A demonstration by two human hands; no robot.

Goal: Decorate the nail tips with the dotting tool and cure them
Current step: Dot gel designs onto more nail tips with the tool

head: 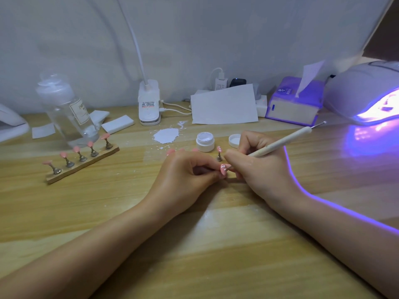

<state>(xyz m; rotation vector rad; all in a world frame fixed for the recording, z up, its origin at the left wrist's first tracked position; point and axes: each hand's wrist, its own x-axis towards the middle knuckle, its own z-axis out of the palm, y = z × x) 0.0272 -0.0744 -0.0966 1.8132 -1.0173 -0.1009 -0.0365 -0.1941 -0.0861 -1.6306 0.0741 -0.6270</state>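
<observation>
Low over the wooden surface, the left hand pinches a pink nail tip between its fingers, while the right hand holds the dotting tool clamped, its lower end at that tip.

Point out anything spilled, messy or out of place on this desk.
A white splat with small flecks around it has dried or pooled straight on the wooden desk, just left of the open jar, whose lid lies off beside it. The curing lamp glows purple; whether anything sits inside cannot be seen.
</observation>
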